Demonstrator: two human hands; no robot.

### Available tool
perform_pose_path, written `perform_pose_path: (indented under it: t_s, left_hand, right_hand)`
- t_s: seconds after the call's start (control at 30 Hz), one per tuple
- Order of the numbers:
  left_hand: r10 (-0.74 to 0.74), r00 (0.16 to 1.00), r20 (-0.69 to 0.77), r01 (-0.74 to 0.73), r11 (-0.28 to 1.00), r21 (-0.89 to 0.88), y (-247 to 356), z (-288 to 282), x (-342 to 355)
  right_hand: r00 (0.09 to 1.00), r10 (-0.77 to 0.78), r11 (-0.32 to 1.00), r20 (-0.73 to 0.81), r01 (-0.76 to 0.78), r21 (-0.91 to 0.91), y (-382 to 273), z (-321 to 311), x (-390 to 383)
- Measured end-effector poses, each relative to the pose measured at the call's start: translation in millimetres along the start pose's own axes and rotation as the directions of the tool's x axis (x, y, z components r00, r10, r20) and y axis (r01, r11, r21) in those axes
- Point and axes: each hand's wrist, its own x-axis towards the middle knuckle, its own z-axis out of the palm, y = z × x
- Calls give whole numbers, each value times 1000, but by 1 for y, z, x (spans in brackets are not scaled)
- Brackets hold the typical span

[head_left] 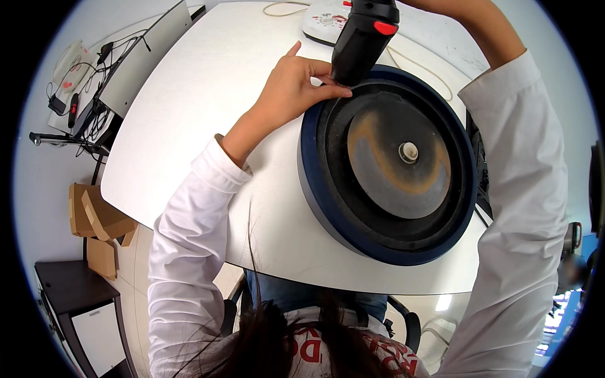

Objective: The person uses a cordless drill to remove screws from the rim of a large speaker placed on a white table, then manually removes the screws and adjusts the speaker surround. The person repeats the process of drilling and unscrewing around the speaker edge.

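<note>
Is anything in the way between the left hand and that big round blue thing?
No, nothing visible. The left hand already rests its fingertips on the top rim of the round blue device, right beside the black power tool.

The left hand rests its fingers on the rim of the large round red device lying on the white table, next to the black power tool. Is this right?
Not quite: the head view shows the large round device has a dark blue outer rim, not red. The rest holds: the left hand rests its fingers on the rim, the device lies on the white table, and the black power tool stands next to the hand.
</note>
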Motion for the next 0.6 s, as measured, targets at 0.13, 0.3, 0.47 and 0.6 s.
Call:
perform_pose_path:
  t_s: [0.13,0.3,0.47,0.6]
  left_hand:
    - [14,1000,-22,-13,999,41,11,7,8]
    - [-69,997,18,65,986,156,6,1,5]
    - [-56,982,181,108,950,-294,-5,-5,13]
    - [0,915,404,123,952,-279,-1,-24,18]
  right_hand:
    - [998,-53,996,41,55,-63,17,-5,1]
    - [972,-54,950,227,-21,312,-22,-26,-2]
    - [970,-124,869,211,3,494,-11,-33,-11]
    - [976,-102,896,192,7,444,-9,-32,-8]
